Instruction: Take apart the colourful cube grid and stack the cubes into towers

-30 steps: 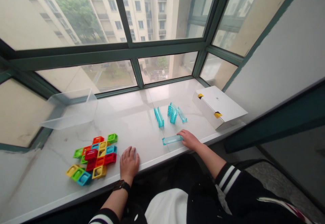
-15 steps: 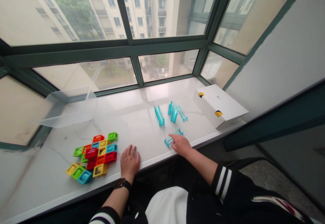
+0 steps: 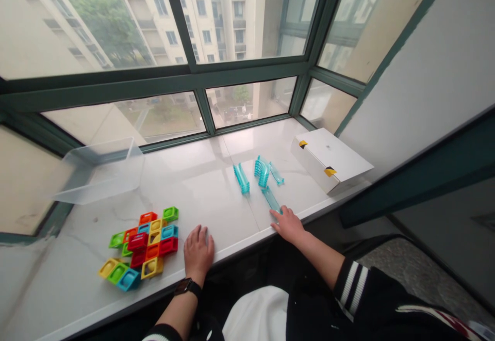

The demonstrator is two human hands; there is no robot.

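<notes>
My right hand (image 3: 288, 225) sits at the sill's front edge, its fingertips on the near end of a transparent turquoise plastic strip (image 3: 271, 199), which points toward the window. Beyond that strip lie a ribbed turquoise curved track piece (image 3: 262, 172), a flat turquoise strip (image 3: 276, 174) and a straight ribbed turquoise piece (image 3: 242, 178). My left hand (image 3: 198, 253) rests palm down on the white marble sill (image 3: 201, 196), holding nothing. Just left of it lies a joined cluster of colourful plastic block tiles (image 3: 141, 248).
A transparent plastic tub (image 3: 98, 172) stands on the sill at the left, and a white box with yellow-black tape (image 3: 328, 159) sits at the right. Green-framed windows run along the sill's far side, and a white wall rises at the right.
The transparent turquoise strip has swung from lying crosswise to pointing toward the window. My right hand has shifted slightly right with it, and my left hand has stayed in place.
</notes>
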